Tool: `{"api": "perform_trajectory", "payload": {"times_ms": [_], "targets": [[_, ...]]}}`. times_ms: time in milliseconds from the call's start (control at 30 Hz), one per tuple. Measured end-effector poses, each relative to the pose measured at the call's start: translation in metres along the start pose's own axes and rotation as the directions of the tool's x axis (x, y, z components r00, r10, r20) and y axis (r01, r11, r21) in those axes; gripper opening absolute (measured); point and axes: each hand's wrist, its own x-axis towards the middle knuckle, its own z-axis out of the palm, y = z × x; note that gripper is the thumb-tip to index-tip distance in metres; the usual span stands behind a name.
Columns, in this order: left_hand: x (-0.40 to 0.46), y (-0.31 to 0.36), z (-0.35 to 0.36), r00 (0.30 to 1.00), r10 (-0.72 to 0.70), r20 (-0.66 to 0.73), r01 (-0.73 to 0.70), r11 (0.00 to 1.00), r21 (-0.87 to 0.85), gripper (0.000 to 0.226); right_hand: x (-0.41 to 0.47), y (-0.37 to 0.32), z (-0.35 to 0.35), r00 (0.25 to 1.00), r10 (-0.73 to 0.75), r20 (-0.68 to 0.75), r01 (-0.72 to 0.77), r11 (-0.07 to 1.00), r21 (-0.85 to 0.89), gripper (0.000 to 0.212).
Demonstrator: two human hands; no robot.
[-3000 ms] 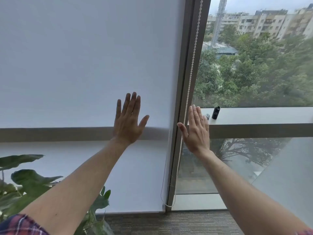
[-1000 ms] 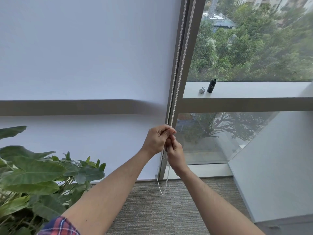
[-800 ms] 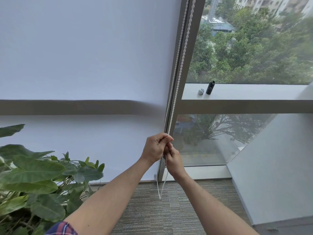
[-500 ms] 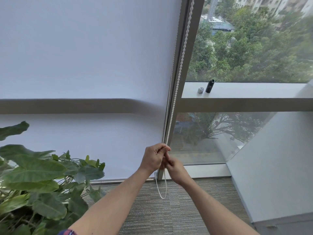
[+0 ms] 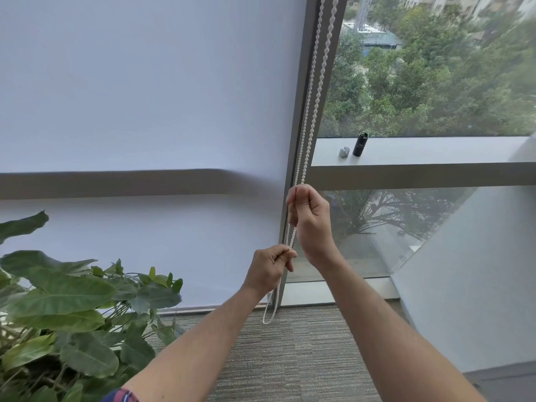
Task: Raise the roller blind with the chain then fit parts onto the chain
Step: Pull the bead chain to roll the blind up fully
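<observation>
The white beaded chain (image 5: 311, 105) is hung almost vertically along the grey window frame (image 5: 301, 111), its two strands leaning slightly to the right towards the top; its loop is seen dangling just above the carpet (image 5: 290, 358). The right hand (image 5: 311, 224) is clenched on the chain higher up; the left hand (image 5: 271, 269) is pinched on it lower down. The matte white roller blind (image 5: 145, 97) is seen reaching nearly to the floor. On the sill (image 5: 435, 150) a black cylinder (image 5: 360, 144) is stood upright just beside a small silver part (image 5: 343, 152); glossy leaves of a plant (image 5: 63, 309) are seen at the left.
</observation>
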Motion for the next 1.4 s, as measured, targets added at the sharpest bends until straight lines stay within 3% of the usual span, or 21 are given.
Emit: {"api": "perform_trajectory", "payload": {"times_ms": [100,267,367,433,500,600,667,767,900,1033,1200,1400], "targets": [[0.001,0.003,0.000,1.000,0.014,0.028,-0.015,0.999,0.028,0.020,-0.001,0.006,0.008,0.994,-0.055,-0.089,0.047,0.995,-0.090,0.035],[0.002,0.004,-0.004,0.993,0.015,0.118,-0.017,1.000,0.008,0.020,0.001,0.006,0.008,0.996,-0.033,-0.077,0.028,0.998,-0.063,0.036],[0.006,-0.003,-0.018,0.974,-0.025,0.224,0.024,1.000,0.007,0.009,0.003,0.005,0.001,0.996,-0.037,-0.085,0.033,0.998,-0.051,0.037],[0.010,-0.007,-0.030,0.966,-0.071,0.249,0.068,0.997,0.022,0.026,0.003,0.003,0.001,0.996,-0.035,-0.085,0.031,0.998,-0.051,0.036],[0.016,0.000,-0.045,0.982,-0.091,0.166,0.096,0.995,-0.023,0.029,0.002,0.003,0.002,0.996,-0.031,-0.081,0.027,0.998,-0.054,0.035],[0.030,0.026,-0.064,0.998,-0.057,-0.027,0.052,0.989,-0.138,0.016,0.001,0.006,0.007,0.998,-0.017,-0.069,0.014,0.999,-0.045,0.037],[0.039,0.053,-0.071,0.996,-0.001,-0.092,-0.024,0.963,-0.268,0.026,0.000,0.010,0.012,0.998,-0.006,-0.058,0.004,0.999,-0.042,0.040],[0.051,0.104,-0.073,0.984,0.141,-0.105,-0.172,0.903,-0.394,0.051,-0.009,0.027,0.014,0.999,0.019,-0.040,-0.022,0.995,-0.097,0.040],[0.064,0.149,-0.061,0.964,0.264,-0.033,-0.252,0.869,-0.425,0.046,-0.036,0.065,0.003,0.990,0.139,-0.035,-0.143,0.973,-0.179,0.038],[0.064,0.155,-0.037,0.978,0.205,-0.045,-0.200,0.844,-0.498,0.035,-0.050,0.082,-0.003,0.978,0.204,-0.040,-0.208,0.960,-0.186,0.038],[0.063,0.145,-0.021,0.985,0.121,-0.125,-0.172,0.806,-0.567,0.043,-0.053,0.086,-0.002,0.975,0.218,-0.043,-0.222,0.956,-0.191,0.037],[0.048,0.112,-0.011,0.994,0.002,-0.108,-0.066,0.802,-0.593,0.044,-0.081,0.107,-0.014,0.952,0.307,0.003,-0.300,0.930,-0.213,0.040]]}}
